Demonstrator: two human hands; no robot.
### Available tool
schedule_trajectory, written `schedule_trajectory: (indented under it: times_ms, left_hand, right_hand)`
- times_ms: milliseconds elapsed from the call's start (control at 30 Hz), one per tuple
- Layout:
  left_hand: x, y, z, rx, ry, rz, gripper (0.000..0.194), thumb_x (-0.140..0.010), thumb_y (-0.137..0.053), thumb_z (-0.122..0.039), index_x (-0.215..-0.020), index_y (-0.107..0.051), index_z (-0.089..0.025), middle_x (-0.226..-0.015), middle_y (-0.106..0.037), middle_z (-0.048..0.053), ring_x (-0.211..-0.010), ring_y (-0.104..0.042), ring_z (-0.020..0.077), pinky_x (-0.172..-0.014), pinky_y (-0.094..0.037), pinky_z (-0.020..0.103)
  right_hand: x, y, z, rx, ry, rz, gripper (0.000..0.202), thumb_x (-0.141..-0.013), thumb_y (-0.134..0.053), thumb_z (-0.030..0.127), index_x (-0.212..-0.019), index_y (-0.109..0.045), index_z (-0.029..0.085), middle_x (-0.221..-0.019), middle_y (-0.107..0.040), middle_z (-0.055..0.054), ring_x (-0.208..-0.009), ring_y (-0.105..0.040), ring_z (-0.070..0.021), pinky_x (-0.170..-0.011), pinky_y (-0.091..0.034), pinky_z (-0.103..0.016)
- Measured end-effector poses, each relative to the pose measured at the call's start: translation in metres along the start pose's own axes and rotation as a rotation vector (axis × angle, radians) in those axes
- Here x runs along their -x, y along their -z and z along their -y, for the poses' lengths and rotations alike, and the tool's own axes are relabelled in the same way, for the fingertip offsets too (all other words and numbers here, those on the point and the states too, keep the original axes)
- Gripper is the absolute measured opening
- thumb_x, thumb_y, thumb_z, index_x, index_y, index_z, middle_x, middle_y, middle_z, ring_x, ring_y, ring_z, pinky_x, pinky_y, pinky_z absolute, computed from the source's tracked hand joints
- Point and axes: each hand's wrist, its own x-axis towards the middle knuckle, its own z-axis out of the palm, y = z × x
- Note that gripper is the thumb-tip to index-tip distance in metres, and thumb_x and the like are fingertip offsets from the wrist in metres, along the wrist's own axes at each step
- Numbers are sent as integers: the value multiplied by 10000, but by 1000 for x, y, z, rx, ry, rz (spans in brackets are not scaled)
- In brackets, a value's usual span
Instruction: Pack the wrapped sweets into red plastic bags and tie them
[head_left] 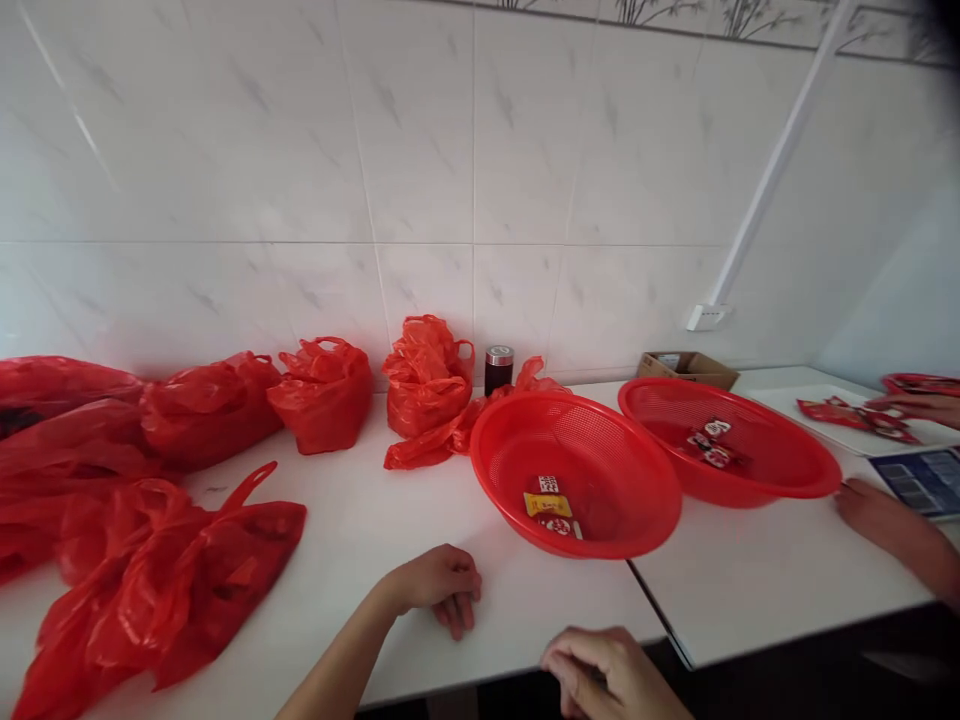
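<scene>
My left hand (442, 588) is over the white table (352, 540) near its front edge, fingers loosely bent and partly apart, with nothing visible in them. Lower right, at the table edge, my right hand (604, 672) has its fingers curled closed; whatever they may hold is hidden. Just beyond both hands stands a red plastic mesh basket (615, 440). In it lie a few small wrapped packets, among them a yellow packet (547, 504) and a red-and-white packet (561, 526). Neither hand touches the basket.
Several red plastic bags (322, 400) line the left and back. A dark metal-capped flask (498, 370) and a cardboard box (688, 368) stand by the wall. Another red basket (780, 440) holds packets. At right, a co-worker's hand (926, 405) reaches over a white tray (780, 396) with red packets.
</scene>
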Motion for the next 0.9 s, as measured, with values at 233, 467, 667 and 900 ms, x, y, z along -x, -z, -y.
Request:
schedule_trajectory:
  times_ms: [233,467,667,900]
  left_hand:
    - [10,15,-7,-59,-175,-494,351,-826,-464,-553,-748,-396,-217,-551,-510,-47,-539,-594,152,-549,-428,253]
    - [-14,76,-25,-421,-332,-1122,316,-897,-426,-409,-1140,-504,-223,-1264,-550,117,-1195,-475,276,-998,-346,425]
    - [-37,110,-18,-690,-193,-1168,333,-805,-576,-277,-1125,-621,-195,-1067,-668,144,-1103,-528,344,-988,-287,524]
    - [-18,100,10,-799,-91,-1233,254,-856,-523,-327,-1001,-637,-151,-1051,-623,149,-915,-589,282,-797,-409,387]
  right_hand:
    - [-35,114,55,153,131,-274,331,-947,-412,405,-1158,-603,235,-818,-687,-21,-800,-656,-153,-779,-499,-268]
    - [-95,157,42,616,-246,152,542,-812,-586,474,-1302,-561,244,-1311,-575,-106,-1175,-551,-311,-949,-437,-407]
    - [-99,105,58,504,23,137,696,-784,-619,580,-1410,-422,347,-1382,-509,-60,-1218,-510,-290,-962,-420,-364]
    - [-112,60,54,639,215,6,546,-897,-500,227,-1420,-408,353,-1181,-641,-62,-1062,-595,-256,-872,-453,-387]
